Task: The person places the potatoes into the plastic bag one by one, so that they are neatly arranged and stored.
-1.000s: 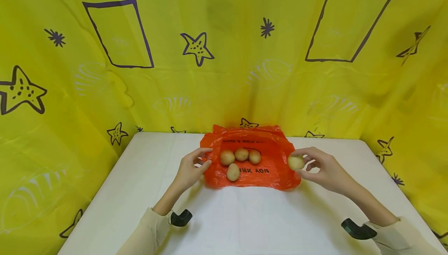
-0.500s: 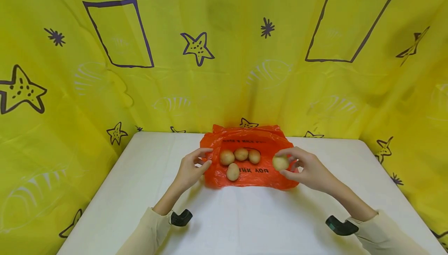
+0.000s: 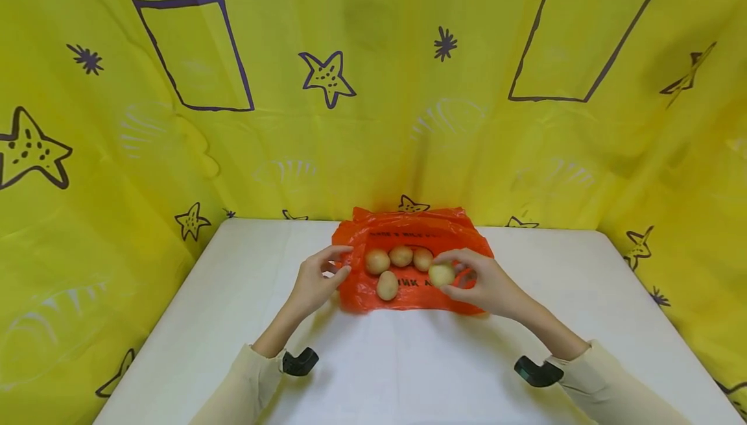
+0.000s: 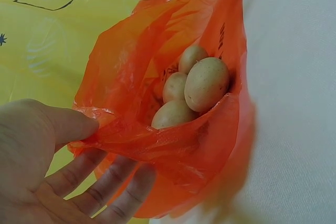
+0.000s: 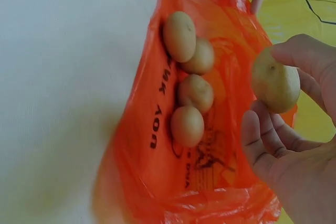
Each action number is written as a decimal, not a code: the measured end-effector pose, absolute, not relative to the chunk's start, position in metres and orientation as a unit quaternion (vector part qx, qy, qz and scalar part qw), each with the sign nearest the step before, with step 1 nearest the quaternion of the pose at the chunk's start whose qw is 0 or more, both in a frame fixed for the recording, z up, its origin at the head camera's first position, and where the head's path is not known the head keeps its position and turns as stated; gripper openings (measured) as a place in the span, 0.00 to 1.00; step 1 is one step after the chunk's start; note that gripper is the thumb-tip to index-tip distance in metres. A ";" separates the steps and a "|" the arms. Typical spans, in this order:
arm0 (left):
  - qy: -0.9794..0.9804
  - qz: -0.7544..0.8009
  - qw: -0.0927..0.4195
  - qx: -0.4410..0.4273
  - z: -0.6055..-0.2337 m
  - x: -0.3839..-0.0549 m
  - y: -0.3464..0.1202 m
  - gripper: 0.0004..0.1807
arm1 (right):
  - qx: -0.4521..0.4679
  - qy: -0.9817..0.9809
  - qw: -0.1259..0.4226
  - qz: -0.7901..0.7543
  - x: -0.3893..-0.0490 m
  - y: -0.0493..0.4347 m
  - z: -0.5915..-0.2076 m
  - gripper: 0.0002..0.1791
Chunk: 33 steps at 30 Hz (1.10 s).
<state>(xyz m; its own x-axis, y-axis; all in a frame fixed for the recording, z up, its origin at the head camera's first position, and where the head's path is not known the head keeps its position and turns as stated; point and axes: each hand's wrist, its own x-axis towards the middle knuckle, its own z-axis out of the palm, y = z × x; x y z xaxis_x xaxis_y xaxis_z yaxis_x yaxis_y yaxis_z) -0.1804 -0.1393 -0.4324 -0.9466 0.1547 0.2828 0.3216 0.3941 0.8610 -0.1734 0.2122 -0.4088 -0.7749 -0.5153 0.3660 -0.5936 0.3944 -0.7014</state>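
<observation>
An orange-red plastic bag (image 3: 461,237) with dark lettering lies open at the table's far side. Several potatoes (image 3: 377,261) are grouped inside it, toward its left half in the head view. My left hand (image 3: 314,280) pinches the bag's left edge; in the left wrist view the thumb lies over the film (image 4: 113,129) and the fingers are behind it. One more potato (image 5: 276,81) is gripped between the thumb and fingers of my right hand (image 3: 489,282). In the head view this potato overlaps the bag's opening, right beside the rightmost potato in the bag.
The bag lies on a white table (image 3: 379,373). A yellow curtain (image 3: 373,152) with dark star drawings hangs around the back and both sides. Each wrist carries a dark camera mount, such as the left mount (image 3: 300,361), just at the sleeve.
My right hand has carried its potato leftward, from the bag's right edge to over the bag's middle. The left hand keeps its hold on the bag's edge, nearly still.
</observation>
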 end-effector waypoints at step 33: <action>-0.825 -0.544 0.071 -0.139 -0.430 -0.179 -0.137 0.20 | 0.239 -0.838 0.003 0.490 -0.189 0.163 -0.459 0.21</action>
<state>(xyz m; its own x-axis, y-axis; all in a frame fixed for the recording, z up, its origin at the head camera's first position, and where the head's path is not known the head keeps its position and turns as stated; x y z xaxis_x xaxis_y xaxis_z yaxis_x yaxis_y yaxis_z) -0.1794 -0.1372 -0.4300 -0.9511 0.1528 0.2686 0.3071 0.3702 0.8767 -0.1891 0.1631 -0.4592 -0.8855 -0.3978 0.2401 -0.4046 0.4060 -0.8195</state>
